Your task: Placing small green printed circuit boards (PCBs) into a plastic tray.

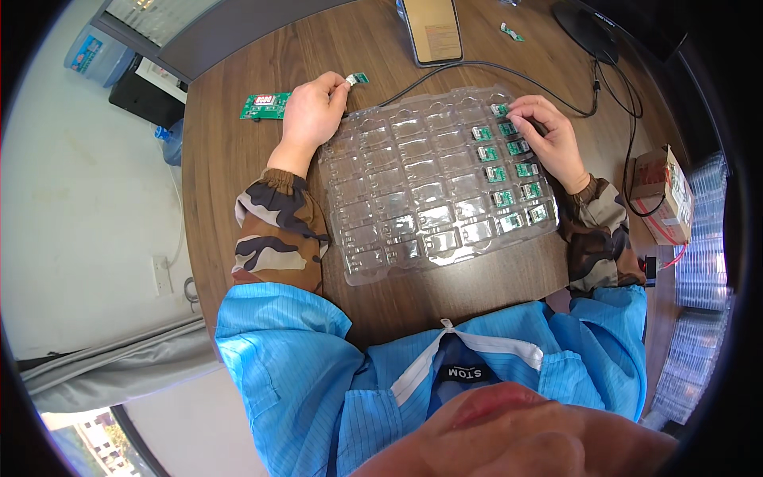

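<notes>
My left hand (314, 111) is closed at the far left of the table, its thumb and forefinger pinching a small green circuit board (361, 78) by a whitish end. Beside that hand, partly covered by it, lies a larger green board with a digit display (262, 105). A clear plastic tray (409, 171) with rows of pockets spans the middle. Over its far right corner my right hand (550, 139) has its fingertips closed on another small green board (499, 110). Several similar boards (495, 174) sit in the tray's two right columns.
A phone on a stand (433, 36) is behind the tray. A black cable (524, 73) crosses the table. One loose small board (511, 32) lies near the monitor base (584, 32). To the right are a cardboard box (661, 195) and stacked clear trays (703, 230).
</notes>
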Demonstrator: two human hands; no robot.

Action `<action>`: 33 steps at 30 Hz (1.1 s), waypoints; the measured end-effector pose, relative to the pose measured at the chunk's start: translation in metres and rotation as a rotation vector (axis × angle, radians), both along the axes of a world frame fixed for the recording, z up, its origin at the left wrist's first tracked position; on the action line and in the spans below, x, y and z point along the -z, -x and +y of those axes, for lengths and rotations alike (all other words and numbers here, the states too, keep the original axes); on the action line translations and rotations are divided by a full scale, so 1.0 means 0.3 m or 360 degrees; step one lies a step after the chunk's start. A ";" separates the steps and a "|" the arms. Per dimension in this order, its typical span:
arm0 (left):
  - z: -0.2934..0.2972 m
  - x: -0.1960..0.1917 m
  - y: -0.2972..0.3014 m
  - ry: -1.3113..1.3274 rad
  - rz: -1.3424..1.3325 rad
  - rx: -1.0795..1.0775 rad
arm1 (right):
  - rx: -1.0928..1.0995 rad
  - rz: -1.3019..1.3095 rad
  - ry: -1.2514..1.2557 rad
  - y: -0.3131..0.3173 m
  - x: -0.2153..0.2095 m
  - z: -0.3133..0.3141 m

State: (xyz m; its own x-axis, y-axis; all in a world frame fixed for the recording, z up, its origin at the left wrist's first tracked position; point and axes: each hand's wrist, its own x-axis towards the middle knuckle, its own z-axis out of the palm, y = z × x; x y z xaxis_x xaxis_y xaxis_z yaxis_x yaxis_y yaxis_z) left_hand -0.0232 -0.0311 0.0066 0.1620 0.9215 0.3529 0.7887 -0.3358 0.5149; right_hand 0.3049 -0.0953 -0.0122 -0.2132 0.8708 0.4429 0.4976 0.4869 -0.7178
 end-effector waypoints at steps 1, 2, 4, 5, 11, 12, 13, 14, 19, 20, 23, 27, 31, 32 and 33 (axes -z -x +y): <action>0.000 0.000 0.000 -0.0001 -0.0002 0.0002 | 0.0005 0.0006 -0.0003 0.001 -0.001 0.000; 0.000 0.000 0.001 -0.0001 -0.0005 0.0003 | 0.0010 0.0012 -0.0005 0.003 -0.001 -0.001; 0.000 0.001 0.002 0.0002 -0.0008 0.0004 | 0.0015 0.0016 -0.0003 0.002 0.002 0.000; 0.000 0.000 0.002 0.0001 -0.0005 0.0004 | -0.0002 -0.0017 0.0016 -0.004 0.004 0.003; 0.007 -0.001 0.003 0.0019 0.0021 0.0008 | -0.0056 -0.0074 0.0018 0.002 0.011 0.011; 0.010 -0.002 0.001 0.0029 0.0028 0.0011 | -0.0059 -0.0052 -0.0010 0.010 0.010 0.011; 0.013 -0.003 -0.001 0.0039 0.0035 0.0016 | -0.0060 -0.0030 -0.0040 0.010 0.008 0.009; 0.013 -0.006 0.002 0.0039 0.0037 0.0012 | -0.0064 -0.0028 -0.0040 0.011 0.009 0.011; 0.020 -0.025 0.010 0.0344 -0.0059 -0.0031 | -0.0237 -0.0378 0.0131 0.001 0.001 0.006; 0.025 -0.024 0.014 0.0355 -0.0111 -0.0004 | -0.0254 -0.0408 0.0127 0.007 -0.006 -0.006; 0.036 -0.014 0.024 0.0389 -0.0266 0.0074 | -0.0309 -0.0499 0.0115 0.032 -0.028 -0.053; 0.043 0.001 0.032 0.0275 -0.0229 0.0175 | -0.0264 -0.0709 0.0021 0.069 -0.039 -0.113; 0.063 0.022 0.050 0.0097 -0.0140 0.0236 | -0.0232 -0.0765 0.0028 0.079 -0.059 -0.133; 0.067 0.027 0.057 0.0025 -0.0100 0.0250 | -0.0222 -0.0758 0.0045 0.082 -0.063 -0.134; 0.068 0.033 0.064 -0.0047 -0.0059 0.0263 | -0.0212 -0.0750 0.0062 0.086 -0.065 -0.134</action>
